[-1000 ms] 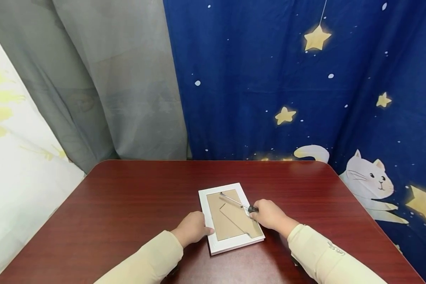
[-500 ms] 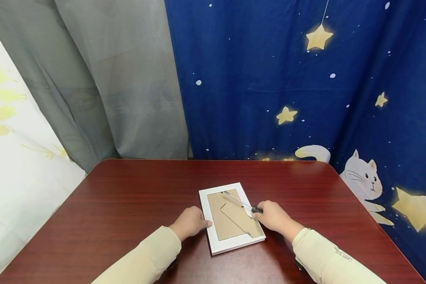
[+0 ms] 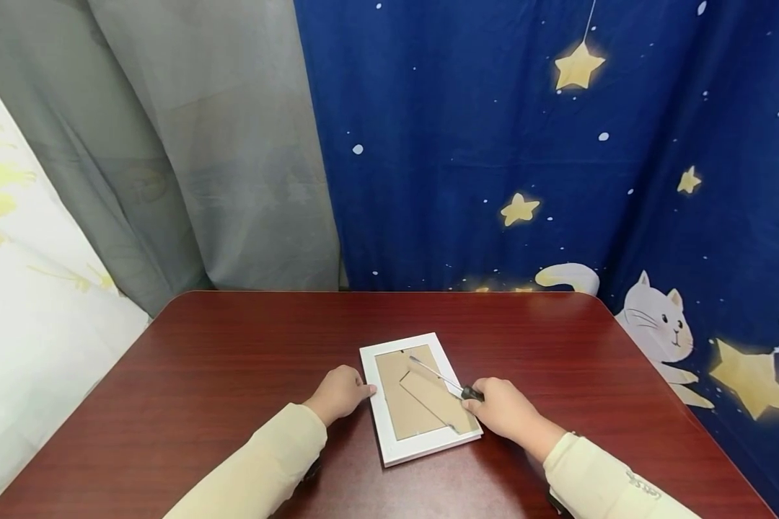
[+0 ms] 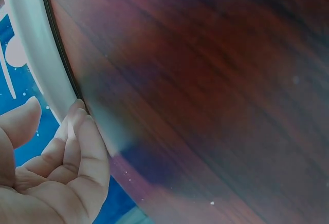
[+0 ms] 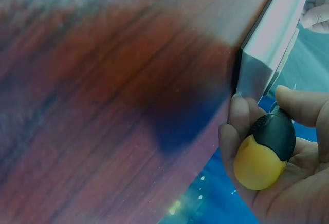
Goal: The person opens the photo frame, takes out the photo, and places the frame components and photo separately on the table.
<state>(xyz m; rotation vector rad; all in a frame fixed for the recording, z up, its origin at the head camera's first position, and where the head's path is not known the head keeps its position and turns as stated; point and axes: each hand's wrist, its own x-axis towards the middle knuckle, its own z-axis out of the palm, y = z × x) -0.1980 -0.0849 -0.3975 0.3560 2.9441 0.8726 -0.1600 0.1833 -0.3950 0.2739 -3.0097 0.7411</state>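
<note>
On the dark red table (image 3: 234, 360), between two busy hands, a white picture frame (image 3: 428, 443) lies flat and skewed, back side up! Inside its border sits a tan backing board (image 3: 405, 414), and on that you can make out the outline of a stand. Across it all reaches the screwdriver (image 3: 472, 393), its slim shaft slanting over the right-hand border, tip at the upper part of the board; touching or just clear, I cannot tell. And it's the right hand (image 3: 503, 409) on it, thumb and fingers gripping the black-and-yellow handle (image 5: 262, 162), close beside the frame's edge. Over on the other flank, the left hand (image 3: 339, 393): fingers loosely extended, tips against the frame's outer side, nothing clasped. Cream sleeves (image 3: 260, 461) on both arms. Beyond the table, a grey curtain (image 3: 234, 180) hangs next to a blue one (image 3: 441, 144) with yellow stars and a white cat (image 3: 658, 324).
</note>
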